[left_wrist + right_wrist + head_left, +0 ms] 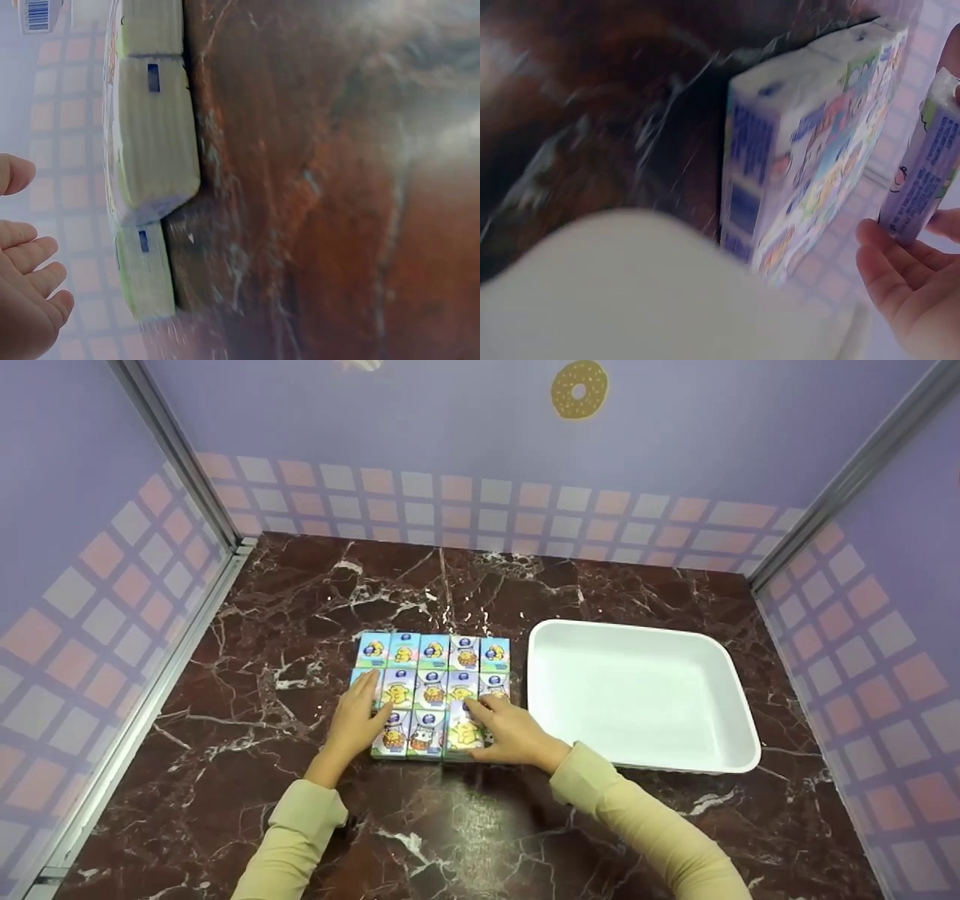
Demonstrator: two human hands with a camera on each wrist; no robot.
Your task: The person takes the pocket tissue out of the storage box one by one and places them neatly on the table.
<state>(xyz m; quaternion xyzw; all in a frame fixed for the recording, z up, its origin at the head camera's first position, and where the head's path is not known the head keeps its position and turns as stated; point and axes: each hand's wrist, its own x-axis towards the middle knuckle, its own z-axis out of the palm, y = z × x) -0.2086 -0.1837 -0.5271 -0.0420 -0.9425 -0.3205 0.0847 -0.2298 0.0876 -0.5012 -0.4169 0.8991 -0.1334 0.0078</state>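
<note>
Several small pocket tissue packs (433, 688) with cartoon prints lie side by side in rows on the dark marbled table. My right hand (517, 731) pinches one tissue pack (463, 727) by its edges, just over the front row. In the right wrist view this held tissue pack (926, 165) is lifted apart from the packs below, between the thumb and fingers of the right hand (922, 292). My left hand (354, 720) is at the left side of the rows with its fingers extended over the packs. The left wrist view shows those fingers (34, 262) loosely bent around nothing.
A white rectangular tray (637, 697) stands just right of the packs. Purple wall panels with a checked band (487, 510) enclose the table (247, 675) at the back and both sides.
</note>
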